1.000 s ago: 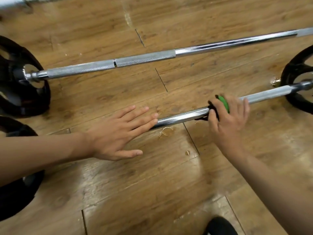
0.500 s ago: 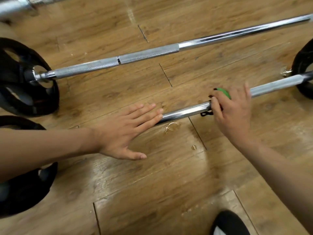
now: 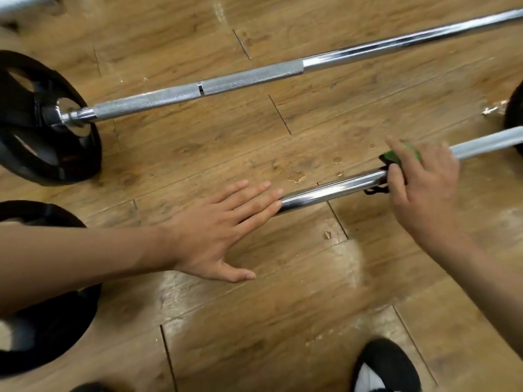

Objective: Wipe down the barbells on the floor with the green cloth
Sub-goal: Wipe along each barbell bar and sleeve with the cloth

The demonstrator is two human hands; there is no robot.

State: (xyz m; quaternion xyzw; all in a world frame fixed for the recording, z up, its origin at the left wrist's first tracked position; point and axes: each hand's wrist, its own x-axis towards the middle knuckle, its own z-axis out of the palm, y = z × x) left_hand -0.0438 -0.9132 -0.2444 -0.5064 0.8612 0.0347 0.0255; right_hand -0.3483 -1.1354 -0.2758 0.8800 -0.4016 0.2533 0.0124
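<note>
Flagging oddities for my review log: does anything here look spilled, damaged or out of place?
Yes. Small glossy spots dot the wooden floor beside the near barbell, looking like drops or chipped finish; I cannot tell which. A pale scuffed patch lies nearer the person, and a crumpled shiny scrap sits by the right weight plate.

One wide-angle camera, worn on the head, looks forward and steeply down at the wooden floor (image 3: 254,321). It sits close above the left hand (image 3: 215,230) and right hand (image 3: 421,188); a shoe (image 3: 385,360) shows at the bottom edge.
</note>
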